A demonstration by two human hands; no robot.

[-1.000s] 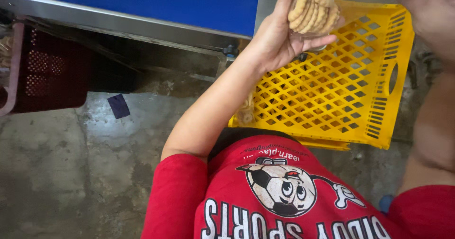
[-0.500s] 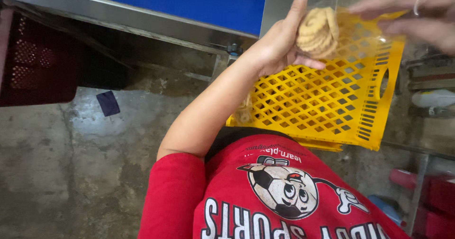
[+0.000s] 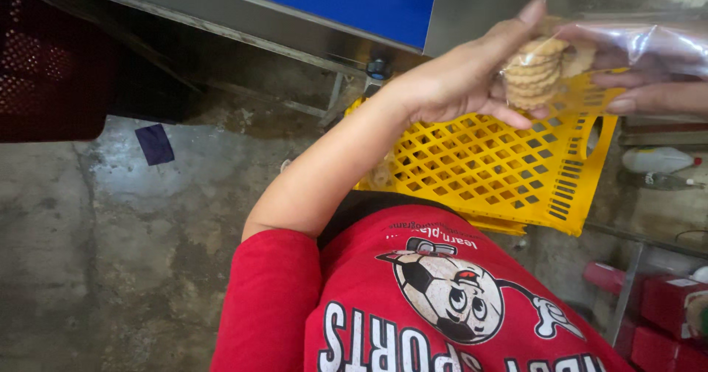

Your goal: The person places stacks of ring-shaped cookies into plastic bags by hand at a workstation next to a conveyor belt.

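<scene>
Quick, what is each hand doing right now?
Left hand: closed around a stack of round biscuits.
Right hand: only the fingers show, pinching the clear plastic bag around the biscuits.

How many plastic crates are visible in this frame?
2. A yellow crate lies below the hands, above the red shirt; a dark red crate sits at the upper left edge, partly cut off. Others may be out of frame.

A clear plastic bag (image 3: pixel 627 44) is up at the top right, with a stack of round tan cookies (image 3: pixel 532 73) at its mouth. Red boxes (image 3: pixel 667 309) sit low at the right edge.
</scene>
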